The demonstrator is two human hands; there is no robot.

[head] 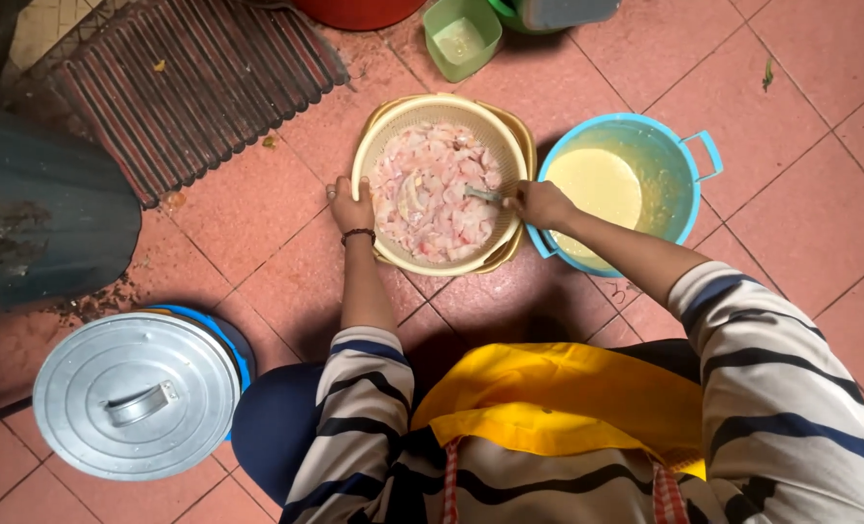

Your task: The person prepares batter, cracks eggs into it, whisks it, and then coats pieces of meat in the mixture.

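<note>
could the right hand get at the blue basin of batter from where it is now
Probably yes: the right hand holds a utensil in the cream colander right beside the blue basin, whose open top has nothing over it.

Two hands: left hand [350, 207], right hand [540, 204]. One cream colander [383, 136] of many pink meat pieces [432, 209]. One blue basin [669, 160], one metal lid [136, 396], one spoon [483, 194], one green tub [462, 37], one floor grate [184, 87].
</note>
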